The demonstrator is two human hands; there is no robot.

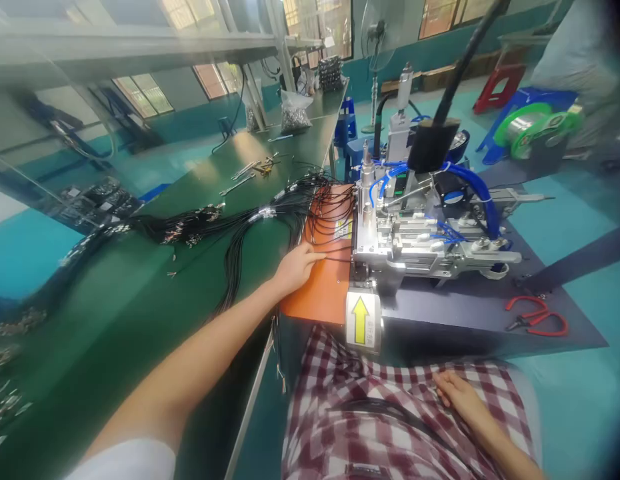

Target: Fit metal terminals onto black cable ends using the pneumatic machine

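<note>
And here at the front of the machine (420,247) is the boldest sign in view: a yellow arrow (360,320) on a white label (368,297), pointing straight up the picture, away from the wearer, with a short column of dark characters down its right side, too small and soft to read out. Over on the orange plate (315,303), close to the machine's edge, there's a yellow-and-white sticker (343,229) partly crossed by cables, its print beyond reading. Down at the bottom, a dark patch (363,472) on the checked cloth (330,433) shows pale marks, but no word comes through.
</note>
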